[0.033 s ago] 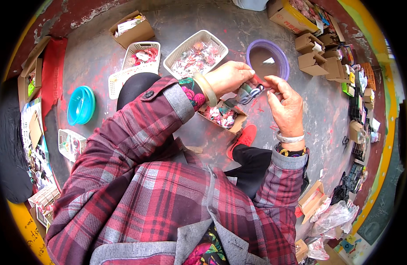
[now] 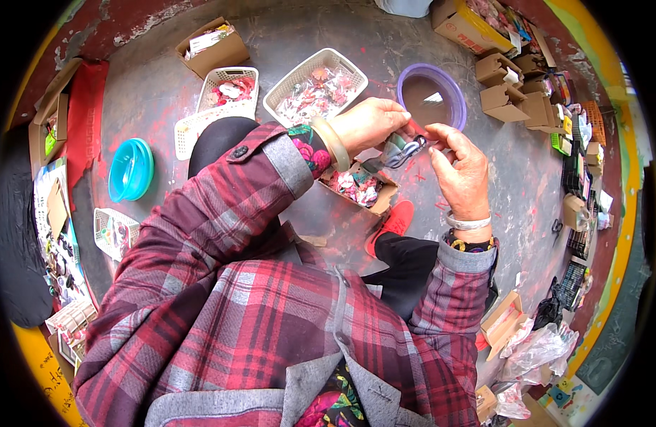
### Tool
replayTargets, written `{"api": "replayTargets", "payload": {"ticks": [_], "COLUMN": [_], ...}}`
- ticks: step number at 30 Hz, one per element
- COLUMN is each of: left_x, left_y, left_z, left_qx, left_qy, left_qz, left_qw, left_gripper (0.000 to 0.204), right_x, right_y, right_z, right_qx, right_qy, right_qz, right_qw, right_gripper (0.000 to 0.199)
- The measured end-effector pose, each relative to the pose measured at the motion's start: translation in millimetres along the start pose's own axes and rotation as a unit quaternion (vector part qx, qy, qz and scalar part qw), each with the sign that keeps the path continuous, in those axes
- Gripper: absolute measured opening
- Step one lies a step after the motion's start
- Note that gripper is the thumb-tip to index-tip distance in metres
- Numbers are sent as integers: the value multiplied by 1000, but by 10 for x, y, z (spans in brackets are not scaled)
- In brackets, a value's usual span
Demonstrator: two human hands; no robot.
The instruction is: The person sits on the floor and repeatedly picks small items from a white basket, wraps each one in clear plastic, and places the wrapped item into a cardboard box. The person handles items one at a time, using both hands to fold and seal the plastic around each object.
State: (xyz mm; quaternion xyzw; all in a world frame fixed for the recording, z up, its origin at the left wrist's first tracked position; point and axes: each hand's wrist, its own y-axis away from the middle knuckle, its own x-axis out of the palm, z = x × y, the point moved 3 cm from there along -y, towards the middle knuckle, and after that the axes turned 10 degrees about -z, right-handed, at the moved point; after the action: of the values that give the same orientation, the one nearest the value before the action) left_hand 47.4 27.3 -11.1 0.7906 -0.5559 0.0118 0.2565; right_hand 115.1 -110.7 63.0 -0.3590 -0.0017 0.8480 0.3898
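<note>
My left hand (image 2: 371,125) is closed on a small clear plastic bag (image 2: 402,149) with dark, looped items and a red part at its top. What exactly the items are is too small to tell. At the bag's right edge are the bent fingers of my right hand (image 2: 462,174), the fingertips closed at its rim. Under the bag stands a small open cardboard box (image 2: 385,199) of red, white and dark pieces. Beyond my left hand is a white basket (image 2: 272,99) of small clear packets, some with red in them.
A purple basin (image 2: 462,107) stands beyond my right hand. Another white basket (image 2: 251,74) and a cardboard box (image 2: 232,50) lie farther left, with turquoise basins (image 2: 150,167) nearer. Cartons (image 2: 504,107) and crates line the right wall; clear plastic bags (image 2: 545,352) lie at lower right.
</note>
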Motion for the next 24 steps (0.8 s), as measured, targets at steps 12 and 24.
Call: {"api": "replayTargets", "payload": {"ticks": [12,24], "left_x": [32,49], "left_y": [43,56], "left_z": [10,12], "left_qx": [-25,-12], "left_qy": [15,-27], "left_qz": [52,37], "left_qw": [998,999], "left_gripper": [22,21], "right_x": [17,61], "right_y": [10,39], "right_z": [-28,-90], "right_qx": [4,-10], "right_qy": [-7,0], "right_qz": [23,67], "right_qw": [1000,998], "right_gripper": [13,14]}}
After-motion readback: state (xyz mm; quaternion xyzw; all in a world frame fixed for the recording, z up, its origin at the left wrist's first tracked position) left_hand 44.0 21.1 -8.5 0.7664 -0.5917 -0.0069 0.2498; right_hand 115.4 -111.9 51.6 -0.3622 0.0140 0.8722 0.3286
